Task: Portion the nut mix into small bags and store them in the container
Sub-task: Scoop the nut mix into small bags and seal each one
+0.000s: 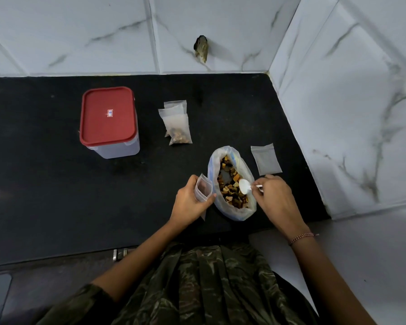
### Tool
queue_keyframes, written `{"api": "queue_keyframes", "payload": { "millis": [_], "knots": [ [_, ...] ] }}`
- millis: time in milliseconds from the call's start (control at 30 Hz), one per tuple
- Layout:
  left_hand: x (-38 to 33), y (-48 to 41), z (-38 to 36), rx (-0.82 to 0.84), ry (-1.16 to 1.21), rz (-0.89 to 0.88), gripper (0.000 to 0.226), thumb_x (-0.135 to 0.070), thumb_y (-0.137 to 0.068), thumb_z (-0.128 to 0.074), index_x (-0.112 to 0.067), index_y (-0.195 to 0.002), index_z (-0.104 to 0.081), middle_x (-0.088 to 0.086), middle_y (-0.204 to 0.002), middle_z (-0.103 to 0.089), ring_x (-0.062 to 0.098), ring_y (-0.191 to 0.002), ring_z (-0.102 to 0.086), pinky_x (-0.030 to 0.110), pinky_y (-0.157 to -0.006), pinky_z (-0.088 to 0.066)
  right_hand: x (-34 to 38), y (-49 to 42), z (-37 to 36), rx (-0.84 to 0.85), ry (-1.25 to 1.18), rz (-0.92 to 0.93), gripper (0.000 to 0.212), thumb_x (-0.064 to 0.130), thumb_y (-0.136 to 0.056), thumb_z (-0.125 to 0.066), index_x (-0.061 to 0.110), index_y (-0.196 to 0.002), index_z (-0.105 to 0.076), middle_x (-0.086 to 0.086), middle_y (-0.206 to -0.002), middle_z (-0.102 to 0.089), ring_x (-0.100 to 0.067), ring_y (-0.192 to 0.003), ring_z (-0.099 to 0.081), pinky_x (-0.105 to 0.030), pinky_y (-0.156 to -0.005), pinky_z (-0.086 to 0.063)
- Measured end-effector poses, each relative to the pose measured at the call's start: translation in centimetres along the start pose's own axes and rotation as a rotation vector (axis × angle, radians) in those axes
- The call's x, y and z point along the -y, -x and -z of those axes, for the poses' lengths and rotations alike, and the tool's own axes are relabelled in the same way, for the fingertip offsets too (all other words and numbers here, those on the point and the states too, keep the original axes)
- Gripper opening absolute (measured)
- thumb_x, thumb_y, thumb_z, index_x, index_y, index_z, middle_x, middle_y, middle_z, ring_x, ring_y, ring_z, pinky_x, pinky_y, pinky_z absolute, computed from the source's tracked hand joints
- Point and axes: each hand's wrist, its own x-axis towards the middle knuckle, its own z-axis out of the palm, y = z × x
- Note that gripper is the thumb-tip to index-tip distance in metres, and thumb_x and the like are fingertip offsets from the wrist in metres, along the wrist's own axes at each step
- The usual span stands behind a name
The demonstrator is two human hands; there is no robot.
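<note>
Mix: nut mix (pixel 231 191) fills the open big bag (pixel 244 213) on the black counter (pixel 56 184), right between my hands.
Left hand (pixel 190 200): thumb and fingers curled round the held bag (pixel 203 190), mouth up, at nine o'clock of the big bag.
Right hand (pixel 275 198): pinching the white spoon (pixel 245 186) from three o'clock, bowl over the mix.
Filled bags (pixel 177 124): overlapping at eleven o'clock, apart.
Spare bag (pixel 266 159): flat at two o'clock, near.
Container (pixel 109 123): red lid on, ten o'clock, well apart.
</note>
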Motion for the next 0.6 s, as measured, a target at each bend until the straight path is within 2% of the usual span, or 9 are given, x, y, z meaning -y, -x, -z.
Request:
{"api": "queue_keyframes", "payload": {
  "millis": [133, 233, 333, 433, 500, 600],
  "knots": [
    [0.0, 0.3, -0.3, 0.036, 0.005, 0.003, 0.032, -0.030, -0.081, -0.074, -0.014, -0.101, -0.054, -0.009, -0.089, -0.062, -0.001, -0.081, -0.061, 0.014, -0.067, -0.050, 0.2, 0.0, -0.5, 0.072, 0.101, -0.014, 0.027, 0.025, -0.096, -0.048, 0.011, -0.111, -0.066, -0.005, -0.103, -0.060, -0.016, -0.095, -0.053, -0.021, -0.069, -0.037],
    [0.0, 0.5, -0.6, 0.062, 0.008, 0.010, 0.032, -0.028, -0.081, -0.074, -0.013, -0.100, -0.054, -0.009, -0.088, -0.062, -0.002, -0.078, -0.061, 0.009, -0.064, -0.046, 0.6, -0.3, -0.3, 0.105, 0.051, -0.057, 0.026, 0.025, -0.095, -0.048, 0.007, -0.105, -0.065, -0.007, -0.098, -0.062, -0.017, -0.087, -0.058, -0.022, -0.065, -0.036],
    [0.0, 0.4, -0.7, 0.077, 0.031, 0.017, 0.029, -0.027, -0.082, -0.074, -0.014, -0.099, -0.054, -0.009, -0.087, -0.062, -0.005, -0.078, -0.060, 0.010, -0.064, -0.046, 1.0, -0.7, 0.1, 0.157, -0.041, -0.107, 0.022, 0.023, -0.094, -0.049, 0.008, -0.091, -0.065, -0.003, -0.081, -0.059, -0.016, -0.072, -0.053, -0.023, -0.060, -0.036],
    [-0.1, 0.3, -0.8, 0.085, 0.046, 0.016, 0.029, -0.027, -0.082, -0.074, -0.015, -0.101, -0.055, -0.006, -0.090, -0.064, -0.002, -0.081, -0.062, 0.013, -0.067, -0.049, 0.5, -1.6, 0.2, 0.193, -0.202, -0.192, 0.021, 0.022, -0.092, -0.053, 0.010, -0.077, -0.063, 0.004, -0.064, -0.051, -0.008, -0.061, -0.050, -0.018, -0.048, -0.029],
    [-0.2, 0.2, -0.9, 0.079, 0.044, 0.005, 0.029, -0.028, -0.082, -0.074, -0.014, -0.099, -0.055, -0.006, -0.089, -0.064, 0.001, -0.079, -0.062, 0.015, -0.066, -0.050, 0.0, -1.9, -0.4, 0.191, -0.315, -0.249, 0.020, 0.021, -0.091, -0.055, 0.007, -0.086, -0.068, 0.004, -0.066, -0.054, -0.004, -0.060, -0.049, -0.016, -0.048, -0.029],
    [-0.1, 0.1, -0.9, 0.082, 0.047, 0.003, 0.028, -0.029, -0.082, -0.074, -0.016, -0.098, -0.055, -0.007, -0.088, -0.064, 0.000, -0.079, -0.062, 0.014, -0.066, -0.049, 0.2, -1.8, -1.6, 0.132, -0.354, -0.240, 0.023, 0.020, -0.093, -0.053, 0.005, -0.101, -0.069, -0.006, -0.087, -0.067, -0.010, -0.074, -0.057, -0.018, -0.060, -0.038]
  ]
}}
